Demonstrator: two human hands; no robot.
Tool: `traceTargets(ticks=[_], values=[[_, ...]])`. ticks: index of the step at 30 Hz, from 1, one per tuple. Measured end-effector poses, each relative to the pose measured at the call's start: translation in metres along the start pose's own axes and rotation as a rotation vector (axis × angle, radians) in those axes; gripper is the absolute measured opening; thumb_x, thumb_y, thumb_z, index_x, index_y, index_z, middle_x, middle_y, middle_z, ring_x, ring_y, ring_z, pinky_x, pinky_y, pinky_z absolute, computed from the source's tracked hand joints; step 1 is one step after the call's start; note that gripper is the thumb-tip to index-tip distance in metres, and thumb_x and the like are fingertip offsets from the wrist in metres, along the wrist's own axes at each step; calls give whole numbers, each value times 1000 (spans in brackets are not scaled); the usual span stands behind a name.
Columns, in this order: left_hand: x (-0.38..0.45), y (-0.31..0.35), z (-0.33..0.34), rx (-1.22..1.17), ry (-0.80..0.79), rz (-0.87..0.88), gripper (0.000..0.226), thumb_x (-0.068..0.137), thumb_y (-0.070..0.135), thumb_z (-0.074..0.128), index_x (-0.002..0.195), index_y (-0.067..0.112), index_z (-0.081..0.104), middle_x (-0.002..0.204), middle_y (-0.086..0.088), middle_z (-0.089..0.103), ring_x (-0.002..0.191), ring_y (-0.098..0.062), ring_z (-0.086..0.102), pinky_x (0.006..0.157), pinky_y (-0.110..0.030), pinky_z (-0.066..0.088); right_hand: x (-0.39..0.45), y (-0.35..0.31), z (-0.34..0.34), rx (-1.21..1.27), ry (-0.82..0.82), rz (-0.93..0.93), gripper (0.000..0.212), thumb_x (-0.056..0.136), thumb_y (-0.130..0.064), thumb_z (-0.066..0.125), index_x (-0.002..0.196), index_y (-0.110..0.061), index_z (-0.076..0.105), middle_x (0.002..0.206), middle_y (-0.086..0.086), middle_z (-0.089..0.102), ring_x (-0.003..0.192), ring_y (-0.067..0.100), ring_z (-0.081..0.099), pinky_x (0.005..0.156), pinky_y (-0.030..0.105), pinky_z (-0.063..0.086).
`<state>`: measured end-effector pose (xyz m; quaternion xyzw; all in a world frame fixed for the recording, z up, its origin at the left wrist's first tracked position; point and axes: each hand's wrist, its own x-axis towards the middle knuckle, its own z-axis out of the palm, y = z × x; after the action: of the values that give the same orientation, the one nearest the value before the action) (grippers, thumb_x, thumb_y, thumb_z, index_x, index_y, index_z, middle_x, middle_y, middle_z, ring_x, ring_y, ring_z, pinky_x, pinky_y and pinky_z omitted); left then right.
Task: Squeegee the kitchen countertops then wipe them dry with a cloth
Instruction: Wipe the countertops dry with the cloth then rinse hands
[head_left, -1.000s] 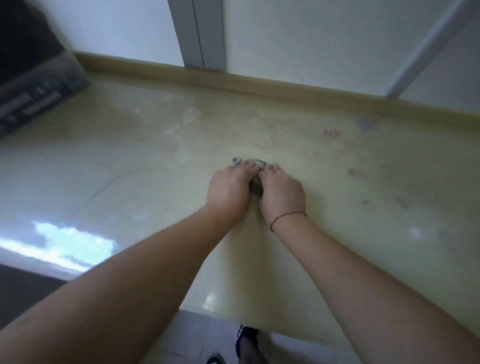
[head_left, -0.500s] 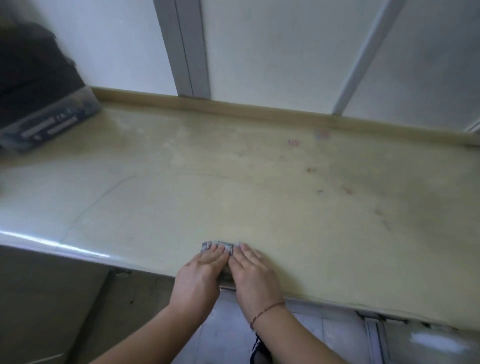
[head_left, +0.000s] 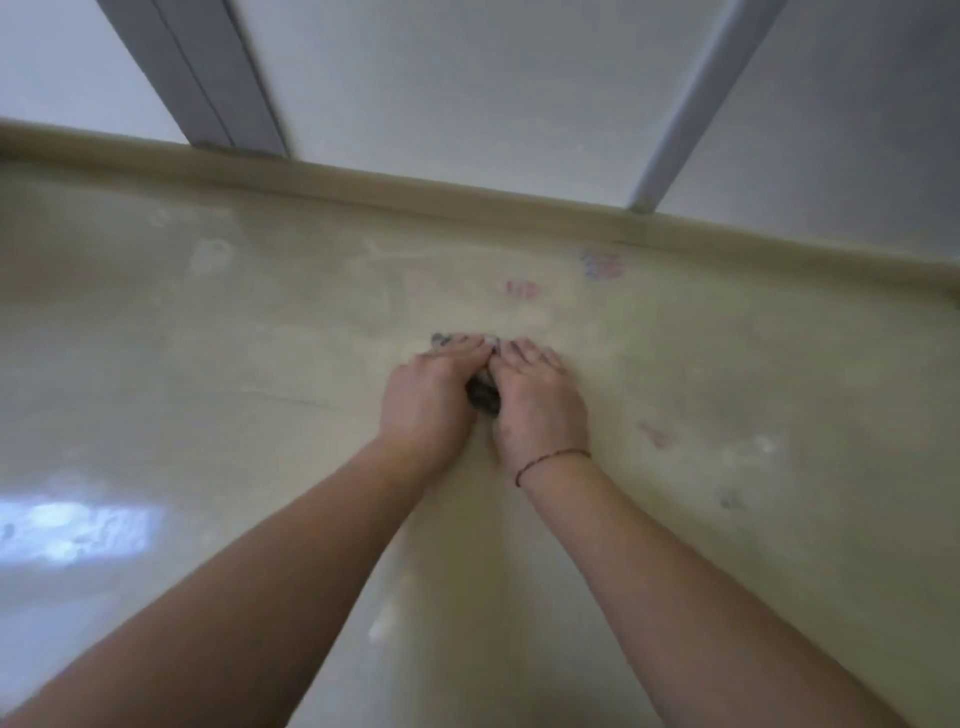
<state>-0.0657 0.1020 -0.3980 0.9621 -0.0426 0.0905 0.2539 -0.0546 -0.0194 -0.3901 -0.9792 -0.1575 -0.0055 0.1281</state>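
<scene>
In the head view I look down on a pale yellow worktop (head_left: 218, 395), and both my arms reach forward over it. My left hand (head_left: 431, 400) and my right hand (head_left: 540, 405) lie side by side, almost touching, in the middle of the surface, well apart from the near edge and nearer to the back. Both are flat, with the fingers stretched forward and pressing down on a small grey cloth (head_left: 483, 396). The cloth is mostly covered: I see only a dark bunched part in the gap between the two hands and a thin grey edge that comes out in front of the left fingertips (head_left: 470, 347). Neither hand curls around the cloth; they only push it against the worktop.

On my right wrist there is a thin dark red bracelet (head_left: 550, 460).

The worktop has several marks: a reddish stain (head_left: 522, 289) beyond the hands, a blue and pink stain (head_left: 601, 264) nearer to the back on the right, and another faint red mark (head_left: 655, 435) to the right of my right hand. On the left a bright window reflection (head_left: 72, 530) shines on the surface.

Along the back of the worktop runs a low beige upstand (head_left: 467, 200). Above it is a white wall (head_left: 467, 88) with two grey vertical strips (head_left: 208, 78), one on the left and one on the right. The whole picture is a little blurred.
</scene>
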Motion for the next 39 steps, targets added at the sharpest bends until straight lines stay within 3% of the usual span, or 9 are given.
traceTargets(ticks=[2,4,7,10,15,20,23,33,39], values=[[47,1,4,32,-42,21,45,73,19,54,113,22,71,116,1,70,101,-22,69,86,-32,55,45,19,-7,-45,-68,-40,41,93,-15,41,130,-8,57,143,9,50,137,23,40,116,33,21],[83,-1,8,88,-46,38,42,78,19,53,116,24,69,117,1,69,99,-26,68,83,-32,52,79,33,-11,-101,-67,-69,42,96,-16,39,137,-11,50,147,7,44,140,21,33,116,30,16],[126,-6,19,128,-9,25,36,83,16,55,115,24,70,116,-1,70,106,-24,65,89,-31,49,118,41,-14,-100,6,-32,36,98,-16,38,130,-14,54,136,6,54,128,22,45,105,29,31],[147,-6,27,118,19,-25,35,79,16,52,106,23,73,104,-5,73,99,-27,67,84,-38,53,138,47,-14,-86,62,4,30,98,-19,40,123,-17,58,123,5,61,115,24,54,90,31,41],[153,10,36,9,95,-28,50,71,21,44,111,28,72,106,-5,73,99,-25,68,83,-33,54,133,79,-26,-135,10,-103,36,93,-18,46,128,-22,56,122,4,63,111,27,58,95,35,41],[158,47,56,26,61,-30,48,72,20,41,106,25,74,102,-7,73,96,-30,66,79,-39,54,123,107,-30,-148,38,39,33,96,-20,42,123,-22,60,119,5,64,110,29,58,85,35,45],[156,44,51,88,-14,-42,34,80,16,52,105,23,74,101,-10,73,96,-32,65,79,-38,53,126,94,-25,-113,17,137,29,95,-23,46,116,-20,65,112,7,66,105,29,60,80,33,48],[21,64,9,153,-152,-2,29,88,21,55,113,26,68,106,-9,69,98,-32,61,79,-33,45,-15,41,-44,-50,-118,131,32,92,-11,45,122,-12,56,127,9,54,117,28,51,93,35,38],[-104,70,-13,194,-229,6,30,86,24,52,113,29,64,105,-3,68,96,-28,63,76,-31,45,-136,-4,-42,61,-201,138,51,92,-8,44,142,-13,43,152,8,37,140,21,32,113,27,25]])
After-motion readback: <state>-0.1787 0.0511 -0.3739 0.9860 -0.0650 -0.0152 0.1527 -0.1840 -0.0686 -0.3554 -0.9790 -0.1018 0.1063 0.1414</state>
